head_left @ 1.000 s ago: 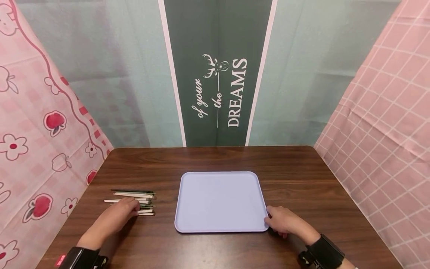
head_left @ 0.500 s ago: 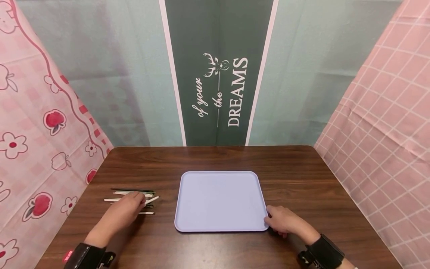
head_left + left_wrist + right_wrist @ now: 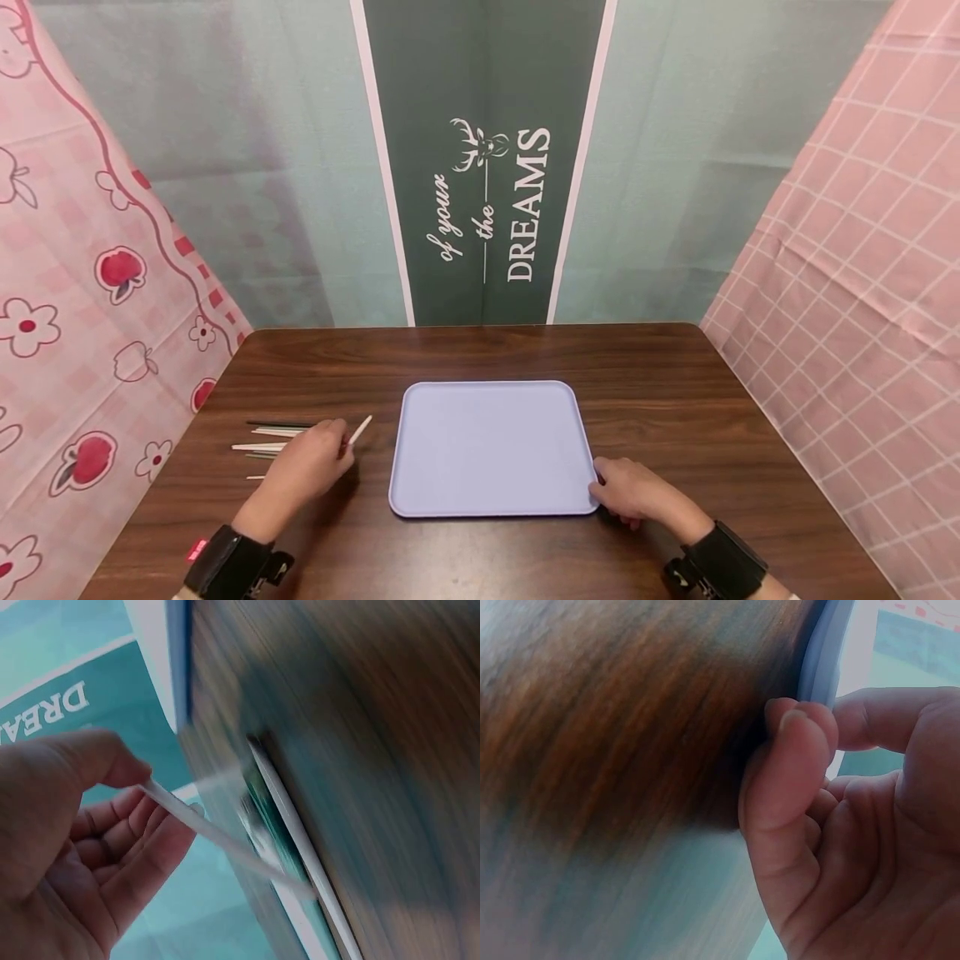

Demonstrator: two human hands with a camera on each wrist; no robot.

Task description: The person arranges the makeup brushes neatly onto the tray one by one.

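Observation:
My left hand (image 3: 321,457) pinches a thin white stick (image 3: 362,429) between thumb and fingers. It is raised off the pile and tilted, its tip toward the tray. In the left wrist view, this white stick (image 3: 217,834) is blurred and crosses over other sticks on the table. The remaining slim sticks (image 3: 273,432), white and dark green, lie side by side behind and left of the hand, partly hidden by it. At the lower right edge of a pale lilac tray (image 3: 491,450), my right hand (image 3: 628,489) grips the rim, fingertips curled at the tray's edge (image 3: 821,671).
The tray lies flat on a dark wood table (image 3: 480,354). Behind the table hangs a green curtain (image 3: 487,167) with lettering. Pink cloths flank both sides, a fruit-patterned cloth (image 3: 97,333) at left and a checked cloth (image 3: 847,292) at right.
My left hand has taken a white stick from the pile, lifted it and moved right toward the tray. The right hand and the tray have stayed in place.

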